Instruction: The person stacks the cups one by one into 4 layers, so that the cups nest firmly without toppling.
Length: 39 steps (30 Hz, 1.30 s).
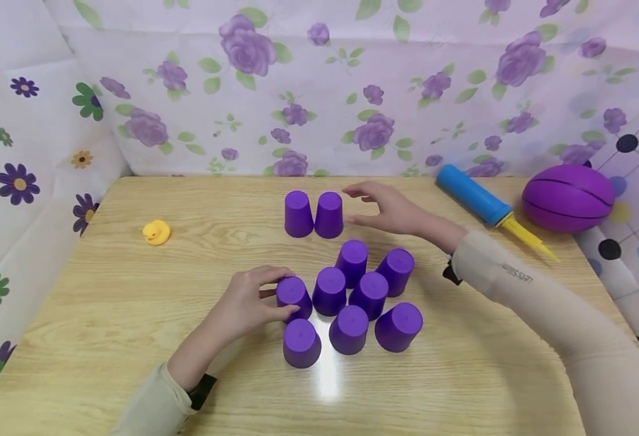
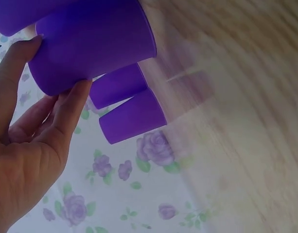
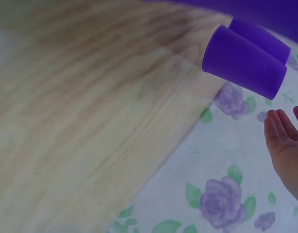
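Observation:
Several purple plastic cups stand upside down on the wooden table. My left hand [image 1: 247,301] grips the leftmost cup [image 1: 293,295] of the near cluster between thumb and fingers, as the left wrist view also shows on that cup [image 2: 95,46]. Two cups stand side by side farther back, a left one [image 1: 298,215] and a right one [image 1: 329,215]. Just right of this pair is my right hand [image 1: 387,209], its thumb and fingers spread apart with nothing between them. In the right wrist view, the hand [image 3: 287,145] shows a gap from the nearer cup [image 3: 243,63].
A yellow rubber duck [image 1: 157,232] sits at the table's left. At the back right lie a blue hand pump [image 1: 473,195] with a yellow nozzle and a purple ball [image 1: 568,198]. A flowered cloth [image 1: 319,91] hangs behind the table's [image 1: 216,224] back edge.

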{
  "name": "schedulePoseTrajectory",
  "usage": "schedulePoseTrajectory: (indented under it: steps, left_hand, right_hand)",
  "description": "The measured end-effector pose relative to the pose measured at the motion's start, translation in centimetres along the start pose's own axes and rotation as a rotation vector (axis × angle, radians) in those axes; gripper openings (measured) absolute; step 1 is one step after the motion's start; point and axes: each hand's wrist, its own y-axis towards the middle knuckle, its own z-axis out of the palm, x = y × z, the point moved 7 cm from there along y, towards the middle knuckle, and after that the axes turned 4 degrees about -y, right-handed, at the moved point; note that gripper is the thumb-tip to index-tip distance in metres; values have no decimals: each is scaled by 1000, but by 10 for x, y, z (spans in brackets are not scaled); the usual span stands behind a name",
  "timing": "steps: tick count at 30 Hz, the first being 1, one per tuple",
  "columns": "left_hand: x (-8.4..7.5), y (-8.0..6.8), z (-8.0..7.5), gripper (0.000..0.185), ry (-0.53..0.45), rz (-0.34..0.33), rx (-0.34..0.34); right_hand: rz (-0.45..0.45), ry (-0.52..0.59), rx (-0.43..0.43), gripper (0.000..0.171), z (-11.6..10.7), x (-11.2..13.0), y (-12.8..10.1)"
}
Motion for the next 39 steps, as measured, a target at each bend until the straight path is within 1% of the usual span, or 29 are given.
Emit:
schedulePoseTrajectory:
  steps: [4, 8, 10, 15, 17, 20, 25, 29, 32, 35, 39]
  left_hand:
    - [2, 3, -1, 41, -15, 14, -5]
    - [-5, 7, -7, 39, -27, 47, -29]
    - [-9, 11, -13, 40, -10, 57, -51]
    - [-26, 24, -35, 42, 55, 77, -116]
    - [-35, 32, -41, 43, 59, 89, -123]
    - [-49, 46, -45, 42, 54, 129, -105]
    - [-73, 70, -42, 41, 54, 203, -66]
    - [-88, 89, -37, 43, 39, 227, -40]
    - [-93, 104, -33, 45, 42, 231, -22]
    - [-93, 121, -26, 45, 59, 210, 3]
    - [-91, 141, -15, 45, 91, 180, 49]
  right_hand:
    - [10, 14, -13, 57, -3, 2, -23]
    - [40, 51, -22, 56, -7, 2, -44]
    - [51, 63, -26, 56, -9, 2, -53]
    - [66, 79, -19, 53, -10, 4, -75]
    - [71, 87, -12, 53, -11, 4, -83]
    - [81, 102, -11, 52, -14, 3, -93]
    - [104, 140, -35, 51, -16, 3, -110]
    - [98, 178, -38, 54, -8, 2, -121]
    - [102, 203, -26, 57, -1, 0, -127]
    - [110, 216, -14, 58, 4, -2, -131]
    - [104, 199, -13, 55, 6, -3, -132]
